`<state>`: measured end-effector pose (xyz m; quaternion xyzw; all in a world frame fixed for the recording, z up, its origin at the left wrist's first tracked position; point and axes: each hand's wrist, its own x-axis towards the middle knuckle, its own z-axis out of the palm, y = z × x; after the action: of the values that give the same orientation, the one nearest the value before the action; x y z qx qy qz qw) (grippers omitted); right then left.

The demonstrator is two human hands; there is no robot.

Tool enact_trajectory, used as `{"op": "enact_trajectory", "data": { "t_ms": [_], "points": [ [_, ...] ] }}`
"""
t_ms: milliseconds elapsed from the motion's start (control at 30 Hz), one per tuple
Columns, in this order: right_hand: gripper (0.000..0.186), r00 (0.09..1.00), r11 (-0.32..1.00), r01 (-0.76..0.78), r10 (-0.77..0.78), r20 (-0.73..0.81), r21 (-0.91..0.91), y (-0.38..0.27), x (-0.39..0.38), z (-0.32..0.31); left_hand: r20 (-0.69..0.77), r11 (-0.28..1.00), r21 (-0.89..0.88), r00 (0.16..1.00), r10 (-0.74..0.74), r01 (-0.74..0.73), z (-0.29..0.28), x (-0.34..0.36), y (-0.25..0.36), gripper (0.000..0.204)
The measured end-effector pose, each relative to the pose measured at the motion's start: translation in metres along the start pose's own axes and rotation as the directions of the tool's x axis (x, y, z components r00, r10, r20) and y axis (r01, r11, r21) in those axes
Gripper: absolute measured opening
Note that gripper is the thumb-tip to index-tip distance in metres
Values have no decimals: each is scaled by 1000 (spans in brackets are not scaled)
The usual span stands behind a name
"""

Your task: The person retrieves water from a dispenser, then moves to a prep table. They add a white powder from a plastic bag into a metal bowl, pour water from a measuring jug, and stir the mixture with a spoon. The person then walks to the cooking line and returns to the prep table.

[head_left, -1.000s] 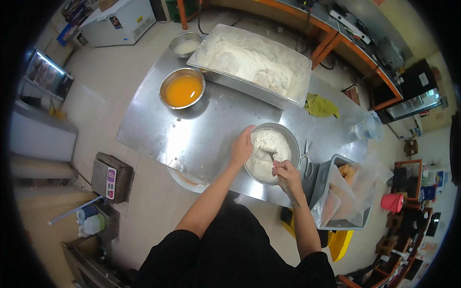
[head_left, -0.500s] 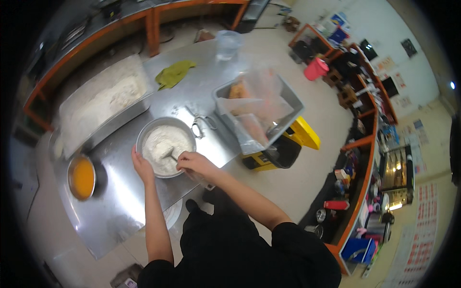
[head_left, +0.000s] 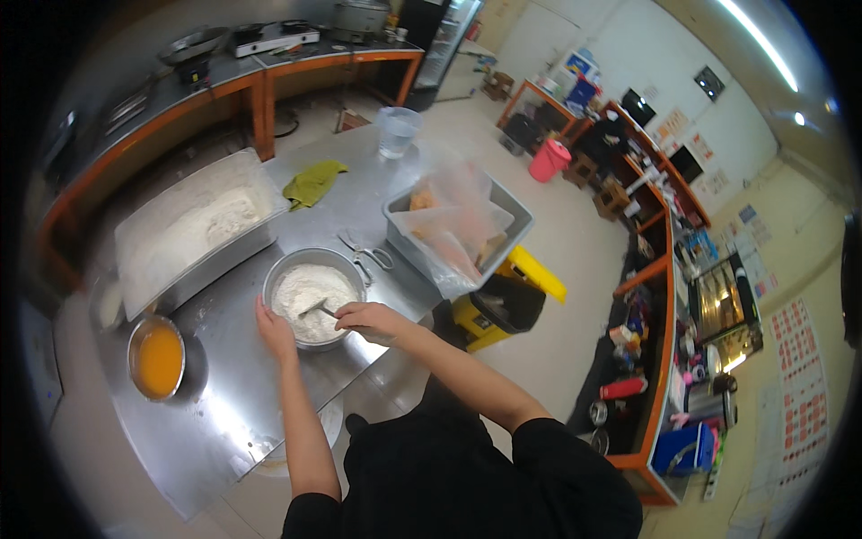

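Head view: my left hand (head_left: 274, 328) stays flat against the rim of the flour bowl (head_left: 314, 292), fingers open, as half a second ago. My right hand (head_left: 370, 320) keeps its closed grip on the spoon (head_left: 316, 309), buried in flour. Scissors (head_left: 366, 257) lie just beside the bowl; the orange-liquid bowl (head_left: 158, 357), flour tray (head_left: 193, 229) and grey bin (head_left: 456, 229) stand around it.

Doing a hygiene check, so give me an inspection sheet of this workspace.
Surface: steel table, dusted with flour.
Job's things: round bowl of flour; spoon in it.
Clutter: flour tray, bowl of orange liquid, green cloth, scissors, bagged food tub, clear jug.
Grippers: left hand steadies bowl rim; right hand, fingers closed on spoon.
Cables: nothing seen.
Surroundings: yellow bin, orange-framed counters.
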<state>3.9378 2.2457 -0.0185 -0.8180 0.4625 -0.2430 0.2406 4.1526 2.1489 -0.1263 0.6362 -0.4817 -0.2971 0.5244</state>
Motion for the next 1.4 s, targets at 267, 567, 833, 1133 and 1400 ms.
{"op": "enact_trajectory", "data": {
  "t_ms": [267, 567, 833, 1133, 1400],
  "points": [
    [42, 977, 999, 24, -28, 211, 22, -15, 4, -46, -101, 995, 68, 992, 81, -75, 6, -6, 3, 42],
    [35, 975, 998, 55, -63, 214, 44, 14, 50, -39, -122, 997, 67, 992, -35, 44, -4, -11, 33, 33],
    [38, 920, 996, -10, -27, 390, 92, 20, 38, -75, -121, 991, 65, 987, -105, 114, -3, -10, 41, 32],
    [30, 955, 983, 45, -95, 282, 179, -8, 34, -127, -135, 997, 34, 989, -68, 73, -4, -12, 41, 32],
    [31, 894, 991, -11, -50, 446, 134, 17, 19, -96, -115, 988, -36, 982, -152, 149, -4, -12, 42, 33]
  ]
}}
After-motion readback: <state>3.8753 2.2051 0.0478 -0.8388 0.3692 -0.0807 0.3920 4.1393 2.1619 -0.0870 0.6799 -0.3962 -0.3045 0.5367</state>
